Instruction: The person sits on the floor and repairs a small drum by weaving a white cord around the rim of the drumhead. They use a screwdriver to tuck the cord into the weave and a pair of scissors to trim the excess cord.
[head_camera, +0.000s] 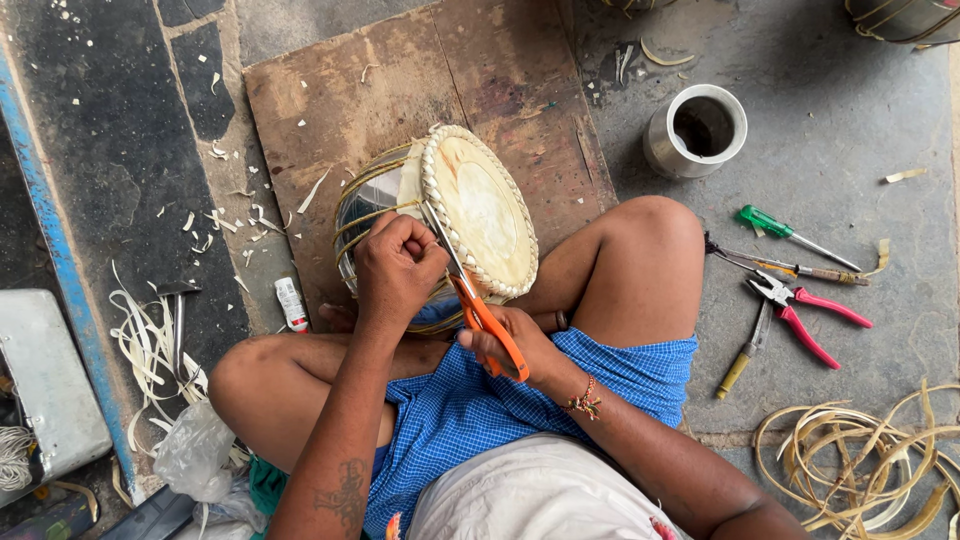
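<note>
A small drum (470, 205) with a pale skin head and a laced rim lies on its side in my lap, resting on a wooden board (380, 90). My left hand (398, 268) is closed around a lace strip at the drum's near rim. My right hand (510, 345) grips orange-handled scissors (478, 305), whose blades point up along the rim beside my left hand. I sit cross-legged in blue checked cloth.
A steel cup (697, 130) stands at the right. A green screwdriver (790, 233), red pliers (810, 310) and other tools lie by my right knee. Coiled strips (860, 460) lie at bottom right, shavings (150, 340) and a small tube (291, 303) at left.
</note>
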